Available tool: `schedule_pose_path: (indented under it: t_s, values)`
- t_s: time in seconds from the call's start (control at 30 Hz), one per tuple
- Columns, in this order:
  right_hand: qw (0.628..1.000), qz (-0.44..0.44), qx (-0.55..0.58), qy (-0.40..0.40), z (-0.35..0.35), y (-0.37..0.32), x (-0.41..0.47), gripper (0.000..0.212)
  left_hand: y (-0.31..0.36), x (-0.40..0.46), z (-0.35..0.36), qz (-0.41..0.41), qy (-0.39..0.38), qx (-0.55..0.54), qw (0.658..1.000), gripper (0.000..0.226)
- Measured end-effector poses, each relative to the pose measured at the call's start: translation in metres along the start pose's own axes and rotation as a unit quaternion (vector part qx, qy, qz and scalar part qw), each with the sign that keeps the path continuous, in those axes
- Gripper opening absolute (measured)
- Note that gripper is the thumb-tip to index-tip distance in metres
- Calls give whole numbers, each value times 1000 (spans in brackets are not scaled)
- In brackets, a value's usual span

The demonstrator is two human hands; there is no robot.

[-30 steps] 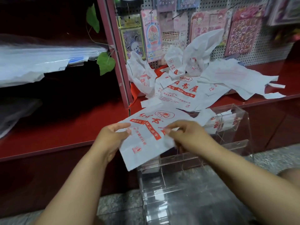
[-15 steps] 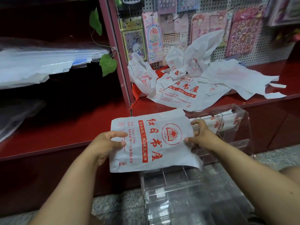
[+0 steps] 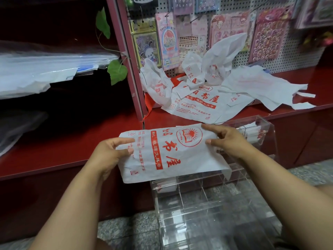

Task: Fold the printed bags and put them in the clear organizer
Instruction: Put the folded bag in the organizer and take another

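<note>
A red shelf (image 3: 63, 152) is seen running left to right, with a pegboard (image 3: 281, 56) of sticker packs behind its right part. A clear organizer (image 3: 212, 201) stands on the floor in front of the shelf, below the hands; a grid of open compartments is shown, and what look like folded bags are seen in its upper right part. One organizer is counted.

On the shelf behind, a loose pile of printed bags (image 3: 201, 98) is left unfolded. At least four or five are made out; an exact count cannot be given, since they overlap and are crumpled.

One printed bag (image 3: 169, 154) is held flat between the two hands, over the organizer's near-left corner. Its long axis is laid roughly left to right, tilted down toward the right, print side up. Its left edge is pinched by the left hand (image 3: 110, 150), thumb on top and fingers under. Its upper right corner is gripped by the right hand (image 3: 227, 141), index finger stretched along the top edge, thumb pressed on the print.

The bag lies between the grips, so a fold across the long axis is judged to be next, one end brought over to the other. The open compartments sit directly below; the right hand is nearer to the already filled part.
</note>
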State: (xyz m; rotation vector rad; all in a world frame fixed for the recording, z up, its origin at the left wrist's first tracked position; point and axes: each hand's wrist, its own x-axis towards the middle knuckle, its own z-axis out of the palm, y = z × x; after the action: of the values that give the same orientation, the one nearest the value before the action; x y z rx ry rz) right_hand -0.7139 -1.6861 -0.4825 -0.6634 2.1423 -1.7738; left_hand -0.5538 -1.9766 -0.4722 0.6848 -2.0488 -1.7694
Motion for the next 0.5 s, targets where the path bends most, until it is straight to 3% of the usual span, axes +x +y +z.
schedule_pose_path:
  t_s: [0.3,0.5]
  values:
    - [984,-128,-84,94,-10,-20,-7,46,15,-5,1,97,48,11,994,24]
    - [979,-142,-76,124,-10,-25,-7,46,21,-10,0,157,90,62,982,14]
